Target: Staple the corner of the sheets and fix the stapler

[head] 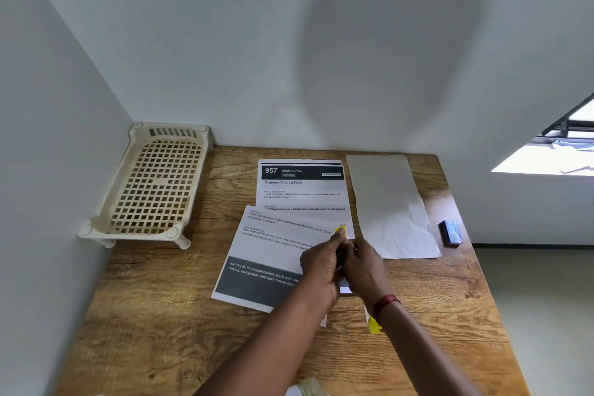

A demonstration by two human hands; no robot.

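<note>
Left hand [321, 262]: pinching yellow marker [341, 231], barrel hidden.
Right hand [364, 262]: grip curling around marker; contact unclear.
Printed sheet [273, 254]: lying partly covered on counter [160, 315].

A wooden table [167, 325] with a brown, strongly grained top stands pushed into the corner of two pale walls. At its far left corner rests a cream plastic rack with a square-holed grid top and short round legs [151, 185]. Near the middle of the far edge lies a white printed sheet with a dark header reading "957 Dining Area" [302, 190], and a second white printed sheet with a grey band across its lower part [273, 254] lies tilted, overlapping the first sheet's near edge. Just to the right lies a blank, creased white paper [390, 206]. Beyond it, near the right edge, sits a small dark blue block [450, 232].
</note>
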